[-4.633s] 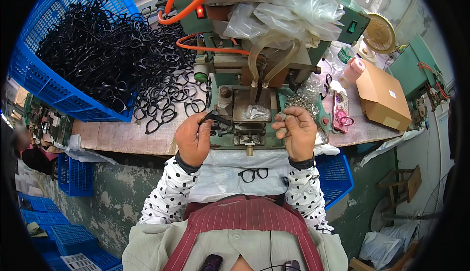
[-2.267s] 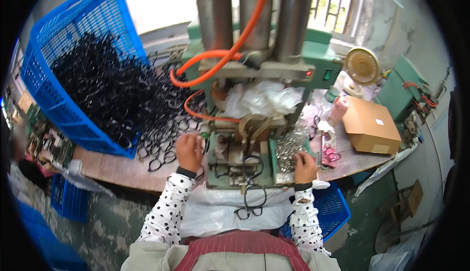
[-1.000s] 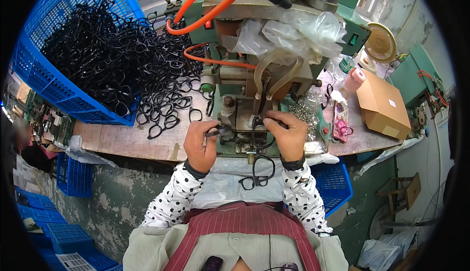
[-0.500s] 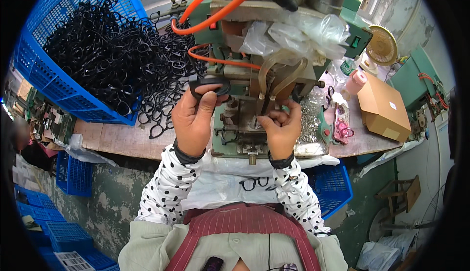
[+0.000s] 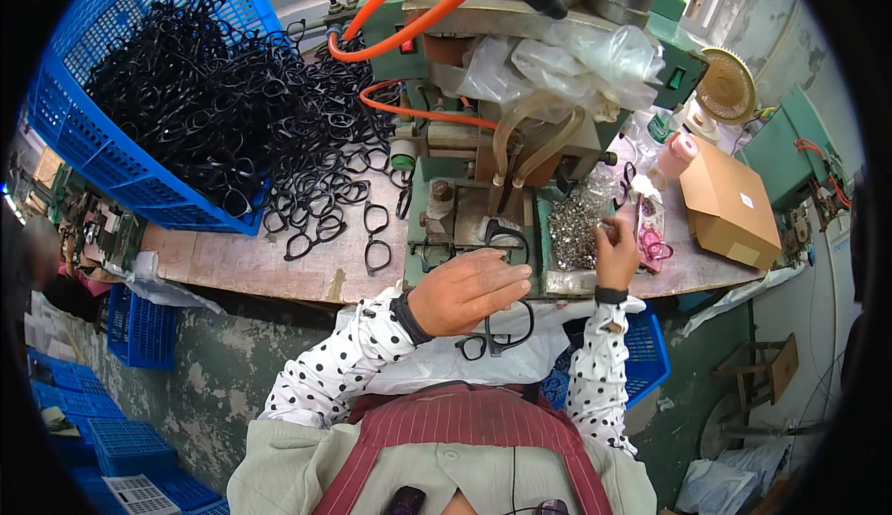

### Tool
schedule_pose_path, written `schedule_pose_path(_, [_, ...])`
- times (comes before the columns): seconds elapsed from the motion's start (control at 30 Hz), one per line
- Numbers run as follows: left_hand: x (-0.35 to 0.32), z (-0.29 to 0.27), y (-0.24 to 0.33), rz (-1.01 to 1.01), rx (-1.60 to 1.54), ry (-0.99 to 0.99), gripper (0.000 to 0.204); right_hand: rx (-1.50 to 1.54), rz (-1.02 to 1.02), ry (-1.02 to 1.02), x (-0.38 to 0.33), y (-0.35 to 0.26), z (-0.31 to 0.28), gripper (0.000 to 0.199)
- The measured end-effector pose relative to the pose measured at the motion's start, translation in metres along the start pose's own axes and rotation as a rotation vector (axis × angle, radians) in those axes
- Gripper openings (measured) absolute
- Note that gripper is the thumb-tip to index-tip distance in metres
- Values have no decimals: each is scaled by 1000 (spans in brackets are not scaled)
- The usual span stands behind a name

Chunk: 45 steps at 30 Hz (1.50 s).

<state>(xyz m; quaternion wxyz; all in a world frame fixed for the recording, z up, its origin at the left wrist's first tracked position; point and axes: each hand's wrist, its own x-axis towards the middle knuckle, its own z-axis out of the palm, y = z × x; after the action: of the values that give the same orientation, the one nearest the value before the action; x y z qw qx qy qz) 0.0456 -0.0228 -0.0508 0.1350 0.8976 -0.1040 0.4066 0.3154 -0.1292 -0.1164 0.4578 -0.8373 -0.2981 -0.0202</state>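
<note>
Holding the black eyeglass frame, long axis up-down at centre, the left hand curls; the right hand, fingertips bunched, contents unclear, has metal bits just left.

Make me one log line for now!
left hand: on black glasses frame | right hand: at small metal parts | green machine: ahead
</note>
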Motion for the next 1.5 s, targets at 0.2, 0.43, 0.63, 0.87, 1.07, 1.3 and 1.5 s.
schedule_pose_path(0.2, [0, 0, 1, -13, -56, 4, 47, -245, -325, -15, -26, 4, 6, 17])
schedule_pose_path(0.43, [-5, -7, 3, -35, 104, -23, 39, 317, -36, 1, -15, 27, 17, 13])
schedule_pose_path(0.63, [-83, -43, -102, -721, 678, 220, 42, 432, -4, 18, -19, 24, 15, 11])
schedule_pose_path(0.87, [-168, -66, -175, -1514, 770, -88, 38, 236, 26, 134, -25, 12, 15, 12])
schedule_pose_path(1.07, [-181, -51, -146, -847, 491, -93, 24, 343, -24, 181, -23, 29, 21, 11])
schedule_pose_path(1.3, [-163, -65, -133, -818, 615, 147, 16, 23, -288, 242, -23, 21, 11, 13])
schedule_pose_path(1.5, [-119, -70, -64, -1440, -221, 522, 21, -132, -416, 234, -16, 0, 7, 15])
